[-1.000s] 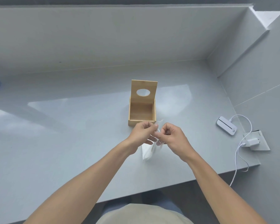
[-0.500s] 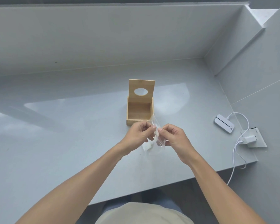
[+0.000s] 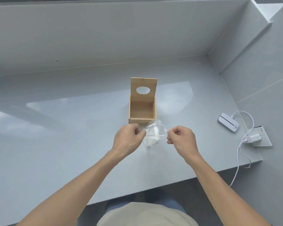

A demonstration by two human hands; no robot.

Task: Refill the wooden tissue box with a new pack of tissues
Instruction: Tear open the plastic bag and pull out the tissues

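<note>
A pale grey counter [image 3: 59, 144] runs out in front of me to grey walls at the far side and the right. In the middle of it stands the wooden tissue box [image 3: 142, 114], its hinged lid [image 3: 143, 88] tipped up at the far edge so the oval slot faces me and the inside shows bare wood, nothing in it.

Just near of the box I hold the tissue pack [image 3: 151, 136] above the counter. My left hand [image 3: 128, 139] pinches the clear wrapper at its left edge, fingers curled tight; my right hand [image 3: 180, 138] pinches the right edge the same way, and the film is stretched taut between them. The pack itself reads only as a faint white shape under the film, so I cannot tell whether the wrapper has started to split.

The risks I see: if the film gives suddenly, the tissues could drop loose onto the counter or fan apart. My hands could also jerk outward; the left would meet nothing, but the right might swing toward the white device [image 3: 228, 122] and its cable [image 3: 238, 154] well off to the right. A forward lurch could knock the box or slam its lid down.
</note>
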